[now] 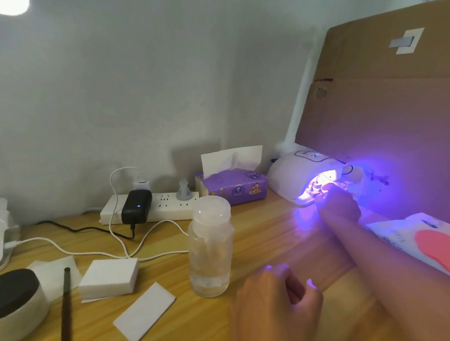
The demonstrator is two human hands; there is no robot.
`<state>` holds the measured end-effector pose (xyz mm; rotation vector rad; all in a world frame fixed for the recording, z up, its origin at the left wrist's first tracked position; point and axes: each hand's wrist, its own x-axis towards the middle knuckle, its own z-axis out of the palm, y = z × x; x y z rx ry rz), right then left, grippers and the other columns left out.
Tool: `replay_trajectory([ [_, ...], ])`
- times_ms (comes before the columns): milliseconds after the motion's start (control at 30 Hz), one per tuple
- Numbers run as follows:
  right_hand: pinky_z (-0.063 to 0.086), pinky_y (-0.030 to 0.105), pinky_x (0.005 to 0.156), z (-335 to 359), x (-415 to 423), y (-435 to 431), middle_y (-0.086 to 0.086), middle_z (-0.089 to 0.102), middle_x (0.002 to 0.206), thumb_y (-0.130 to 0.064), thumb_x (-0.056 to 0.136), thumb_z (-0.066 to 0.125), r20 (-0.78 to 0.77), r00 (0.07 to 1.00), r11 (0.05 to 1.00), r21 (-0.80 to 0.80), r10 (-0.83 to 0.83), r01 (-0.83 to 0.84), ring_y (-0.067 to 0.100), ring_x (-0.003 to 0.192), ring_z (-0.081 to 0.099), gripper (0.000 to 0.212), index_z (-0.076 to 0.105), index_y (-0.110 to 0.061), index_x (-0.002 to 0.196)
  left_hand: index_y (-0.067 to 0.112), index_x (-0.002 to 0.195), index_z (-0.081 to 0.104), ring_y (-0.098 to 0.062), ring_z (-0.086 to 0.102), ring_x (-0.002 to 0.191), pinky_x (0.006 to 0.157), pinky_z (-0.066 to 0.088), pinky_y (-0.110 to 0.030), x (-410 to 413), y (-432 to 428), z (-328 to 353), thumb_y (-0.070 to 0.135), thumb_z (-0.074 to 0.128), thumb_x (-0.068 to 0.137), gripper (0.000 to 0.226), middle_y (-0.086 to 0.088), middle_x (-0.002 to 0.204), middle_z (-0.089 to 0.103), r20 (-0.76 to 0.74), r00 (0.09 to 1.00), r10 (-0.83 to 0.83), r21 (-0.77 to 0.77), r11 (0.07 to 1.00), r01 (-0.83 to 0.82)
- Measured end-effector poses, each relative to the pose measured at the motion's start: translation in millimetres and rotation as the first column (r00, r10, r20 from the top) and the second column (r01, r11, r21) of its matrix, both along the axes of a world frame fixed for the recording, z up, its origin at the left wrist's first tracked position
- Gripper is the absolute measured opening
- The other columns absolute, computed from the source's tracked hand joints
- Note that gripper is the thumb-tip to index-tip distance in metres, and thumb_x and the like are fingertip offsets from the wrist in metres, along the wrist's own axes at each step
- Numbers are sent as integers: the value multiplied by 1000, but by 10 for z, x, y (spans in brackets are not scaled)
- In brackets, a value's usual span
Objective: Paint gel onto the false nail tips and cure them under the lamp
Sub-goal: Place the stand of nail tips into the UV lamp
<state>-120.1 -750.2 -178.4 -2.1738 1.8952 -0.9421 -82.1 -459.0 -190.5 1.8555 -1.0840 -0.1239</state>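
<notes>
The white curing lamp [294, 174] stands at the back right of the desk, lit violet, with a number on its display. Several false nail tips [316, 186] show inside its mouth, apparently on a holder. My right hand [337, 204] reaches to the mouth with fingers curled, seemingly pinching that holder; glare washes out the detail. My left hand [275, 303] rests on the desk in front, fingers loosely curled and holding nothing. A dark brush [65, 309] lies at the front left beside a black-lidded jar [14, 306].
A clear pump bottle [211, 249] stands mid-desk, left of my hands. White wipe pads [108, 278] lie near it. A power strip [168, 206] with cables and a purple tissue box [232, 188] line the wall. Cardboard [398, 122] leans behind the lamp; a pink-printed packet [431, 243] lies right.
</notes>
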Motion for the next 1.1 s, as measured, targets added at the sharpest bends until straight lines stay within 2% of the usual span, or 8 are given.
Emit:
replay_trajectory([
  [133, 45, 32, 78, 28, 8, -80, 12, 63, 110, -21, 93, 54, -115, 992, 998, -24, -59, 57, 31, 106, 61, 20, 63, -18, 110, 28, 85, 56, -1, 57, 77, 55, 32, -10, 13, -13, -1, 57, 57, 77, 30, 12, 81, 64, -19, 1000, -11, 11, 1000, 12],
  [367, 43, 28, 75, 107, 67, -233, 9, 65, 103, -20, 92, 54, -285, 958, 999, -31, -44, 36, 29, 102, 62, 20, 65, -15, 107, 28, 89, 57, 1, 55, 72, 56, 34, -9, 25, -36, -15, 56, 58, 76, 32, 15, 82, 65, -24, 1000, -2, 4, 1000, 2],
  [467, 44, 30, 79, 110, 56, -288, 13, 64, 105, -21, 91, 56, -254, 966, 998, -43, -49, 39, 31, 105, 59, 18, 64, -12, 106, 30, 86, 57, 1, 54, 70, 54, 34, -8, 24, -31, -9, 56, 58, 76, 29, 14, 79, 64, -35, 999, -4, 11, 1000, 4],
  [633, 38, 32, 69, 43, 43, -288, 17, 61, 96, -22, 93, 57, -235, 972, 991, -137, -27, -6, 35, 99, 59, 17, 58, -9, 105, 30, 90, 57, 0, 58, 79, 55, 34, -9, 13, -28, -1, 57, 57, 75, 30, 15, 83, 66, -48, 999, 11, 4, 1000, -11],
  [733, 37, 34, 67, 18, 29, -253, 20, 62, 93, -19, 92, 58, -162, 987, 981, -193, -1, -31, 38, 93, 59, 17, 56, -6, 102, 34, 88, 57, 0, 57, 78, 55, 34, -9, 6, -23, 9, 57, 57, 75, 27, 15, 83, 65, -55, 998, 17, 1, 1000, -17],
  [867, 36, 35, 63, 2, 2, -180, 20, 54, 103, -18, 91, 60, -97, 994, 959, -273, 48, -73, 42, 82, 59, 15, 54, -4, 97, 33, 90, 56, 0, 56, 77, 55, 34, -9, 1, -18, 2, 56, 57, 76, 27, 17, 83, 64, -60, 998, 26, -10, 1000, -27],
  [967, 39, 36, 63, -1, -24, -141, 18, 52, 103, -21, 90, 60, -117, 991, 955, -280, 65, -96, 41, 78, 60, 17, 54, -6, 94, 33, 91, 56, 1, 56, 79, 56, 35, -9, 2, -14, -1, 57, 57, 76, 28, 18, 84, 64, -65, 998, 27, -12, 1000, -28],
  [1100, 43, 36, 68, 0, -20, -115, 16, 55, 103, -19, 93, 55, -199, 975, 967, -211, 98, -141, 38, 85, 60, 14, 55, -6, 98, 34, 90, 56, 0, 57, 79, 57, 36, -10, -3, -15, 6, 57, 57, 75, 27, 15, 83, 65, -71, 997, 30, -7, 1000, -30],
])
